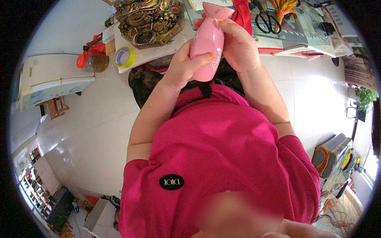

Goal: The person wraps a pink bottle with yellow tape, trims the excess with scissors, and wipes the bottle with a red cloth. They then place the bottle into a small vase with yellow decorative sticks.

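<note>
A glossy pink vase [206,44] with a white line drawing on its side is between my two hands, above the near edge of the table and in front of my lap. Its pinched neck and flared, pointed rim face away from me. My left hand [185,64] wraps the lower body, with the thumb lying across the front. Higher up, my right hand [241,44] grips the shoulder, its thumb just under the neck. Most of the fingers are hidden behind the vase. A red cloth [242,17] lies beyond my right hand.
A gold-and-bronze ornament [148,22] stands on the table [154,51] at left, near a tape roll [124,57]. A red-lidded jar [94,62] is farther left. Black-handled scissors [268,23] and a dried wheat bundle [280,13] are by a glass sheet [300,34] at right.
</note>
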### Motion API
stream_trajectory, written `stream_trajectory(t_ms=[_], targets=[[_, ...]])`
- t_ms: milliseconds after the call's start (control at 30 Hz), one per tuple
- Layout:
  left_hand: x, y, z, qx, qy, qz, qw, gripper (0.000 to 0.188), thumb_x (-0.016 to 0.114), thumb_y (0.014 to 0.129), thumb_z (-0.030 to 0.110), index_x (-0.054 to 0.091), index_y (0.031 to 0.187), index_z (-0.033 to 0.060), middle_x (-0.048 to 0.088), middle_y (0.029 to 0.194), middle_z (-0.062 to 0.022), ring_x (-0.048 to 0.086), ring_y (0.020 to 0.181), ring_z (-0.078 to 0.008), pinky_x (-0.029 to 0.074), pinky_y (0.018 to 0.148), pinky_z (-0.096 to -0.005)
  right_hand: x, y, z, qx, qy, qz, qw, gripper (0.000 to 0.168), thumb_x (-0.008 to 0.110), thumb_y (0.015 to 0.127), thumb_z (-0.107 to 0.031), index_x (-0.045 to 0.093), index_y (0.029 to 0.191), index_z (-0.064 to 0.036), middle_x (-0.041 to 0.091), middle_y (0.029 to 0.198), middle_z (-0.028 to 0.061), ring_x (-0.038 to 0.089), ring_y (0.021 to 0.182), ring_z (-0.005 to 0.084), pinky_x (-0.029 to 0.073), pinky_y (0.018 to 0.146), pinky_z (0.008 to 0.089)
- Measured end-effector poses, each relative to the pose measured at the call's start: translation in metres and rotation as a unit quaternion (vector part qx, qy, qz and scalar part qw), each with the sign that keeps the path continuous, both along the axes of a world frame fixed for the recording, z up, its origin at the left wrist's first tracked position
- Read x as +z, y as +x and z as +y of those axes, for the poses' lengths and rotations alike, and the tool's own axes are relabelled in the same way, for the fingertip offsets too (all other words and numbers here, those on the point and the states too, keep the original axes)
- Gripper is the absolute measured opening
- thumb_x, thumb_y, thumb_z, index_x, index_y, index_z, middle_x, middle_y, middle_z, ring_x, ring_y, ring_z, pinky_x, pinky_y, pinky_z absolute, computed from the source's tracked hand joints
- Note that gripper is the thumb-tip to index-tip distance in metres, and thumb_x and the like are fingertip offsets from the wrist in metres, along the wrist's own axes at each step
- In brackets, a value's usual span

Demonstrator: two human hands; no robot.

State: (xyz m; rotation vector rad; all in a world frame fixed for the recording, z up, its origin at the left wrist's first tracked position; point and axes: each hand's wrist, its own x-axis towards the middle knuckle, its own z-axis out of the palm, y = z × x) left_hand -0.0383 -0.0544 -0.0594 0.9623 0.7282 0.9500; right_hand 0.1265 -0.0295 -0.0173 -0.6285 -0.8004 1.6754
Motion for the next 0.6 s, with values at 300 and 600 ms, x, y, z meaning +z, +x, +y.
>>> stream_trajectory(t_ms=[300,600], targets=[[-0.013,-0.001,0.002,0.008,0.094,0.042,0.995,0.057,0.084,0.084,0.016,0.054,0.127,-0.004,0.065,0.118,-0.0104,0.064,0.104,-0.0163,0.054,0.091,-0.0332,-0.009,0.005,-0.003,0.014,0.058,-0.045,0.997,0.039,0.056,0.096,-0.013,0.058,0.131,0.004,0.068,0.119,0.0132,0.064,0.111,0.0203,0.049,0.099,0.0344],[-0.014,-0.007,0.01,0.136,0.283,0.185,0.931,0.064,0.086,0.074,0.004,0.054,0.129,0.0001,0.063,0.121,-0.0134,0.064,0.109,-0.0224,0.052,0.096,-0.0358,0.003,0.006,-0.017,0.001,0.276,-0.173,0.945,0.071,0.076,0.085,-0.005,0.043,0.147,0.002,0.054,0.143,0.0147,0.052,0.13,0.0211,0.042,0.111,0.0359]])
